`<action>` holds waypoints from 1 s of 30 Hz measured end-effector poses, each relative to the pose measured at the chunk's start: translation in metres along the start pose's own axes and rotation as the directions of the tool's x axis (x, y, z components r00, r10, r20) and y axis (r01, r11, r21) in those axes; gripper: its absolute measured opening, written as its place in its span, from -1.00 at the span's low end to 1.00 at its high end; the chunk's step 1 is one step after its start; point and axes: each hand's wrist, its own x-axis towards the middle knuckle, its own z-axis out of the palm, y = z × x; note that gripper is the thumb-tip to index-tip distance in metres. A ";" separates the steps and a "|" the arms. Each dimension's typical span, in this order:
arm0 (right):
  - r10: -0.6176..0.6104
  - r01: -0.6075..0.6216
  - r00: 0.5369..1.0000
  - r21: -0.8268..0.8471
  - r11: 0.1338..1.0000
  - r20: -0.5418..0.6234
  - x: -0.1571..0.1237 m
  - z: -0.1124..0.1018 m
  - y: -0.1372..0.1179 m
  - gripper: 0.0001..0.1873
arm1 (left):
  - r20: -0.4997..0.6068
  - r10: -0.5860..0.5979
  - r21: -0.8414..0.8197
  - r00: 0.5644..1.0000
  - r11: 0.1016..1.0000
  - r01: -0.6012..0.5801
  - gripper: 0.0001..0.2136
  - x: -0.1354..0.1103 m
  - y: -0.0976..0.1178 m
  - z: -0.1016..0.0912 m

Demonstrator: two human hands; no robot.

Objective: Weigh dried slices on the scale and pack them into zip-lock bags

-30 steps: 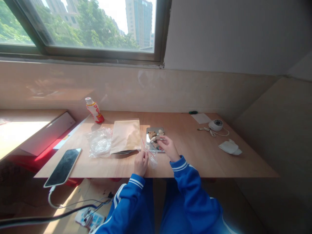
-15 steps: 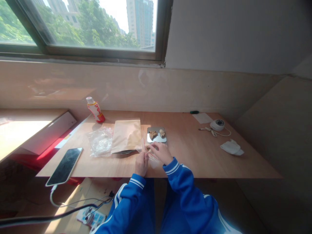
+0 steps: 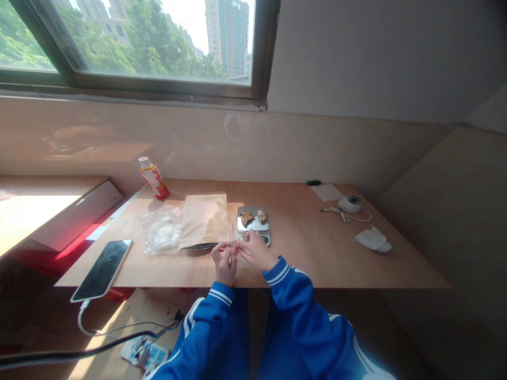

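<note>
1. Head view: left grip [image 3: 224, 259] and right grip [image 3: 253, 252] both pinch the clear bag [image 3: 234, 243] at its red-lined top.
2. The clear bag is between the grips, just in front of the scale [image 3: 253, 225], over the table [image 3: 317, 253].

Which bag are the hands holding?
The tiny clear bag with the red strip, between left hand and right hand; the brown paper pouch and crumpled clear bags lie untouched.
</note>
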 end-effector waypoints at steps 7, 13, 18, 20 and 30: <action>0.014 -0.013 1.000 0.184 0.983 -0.004 -0.009 0.001 -0.002 -0.82 | 0.037 0.001 0.008 0.999 1.000 -0.001 -0.68 -0.003 -0.004 0.002; 0.054 -0.013 0.995 0.399 0.917 -0.090 -0.005 -0.010 0.004 -0.81 | 0.147 -0.109 -0.246 0.983 0.959 0.143 -0.65 0.002 0.015 -0.010; 0.151 -0.055 0.972 0.451 0.891 -0.181 -0.006 -0.039 0.002 -0.81 | 0.301 -0.438 -0.460 0.847 0.712 0.531 -0.71 0.005 0.018 -0.014; 0.118 -0.020 0.977 0.472 0.881 -0.180 -0.008 -0.048 0.003 -0.80 | 0.518 -0.483 -0.486 0.706 0.512 0.708 -0.76 0.004 0.013 -0.011; -0.036 0.068 0.996 0.432 0.899 -0.081 -0.002 -0.066 0.014 -0.74 | 0.873 -0.216 -0.431 0.437 0.080 0.899 -0.53 0.008 0.016 0.003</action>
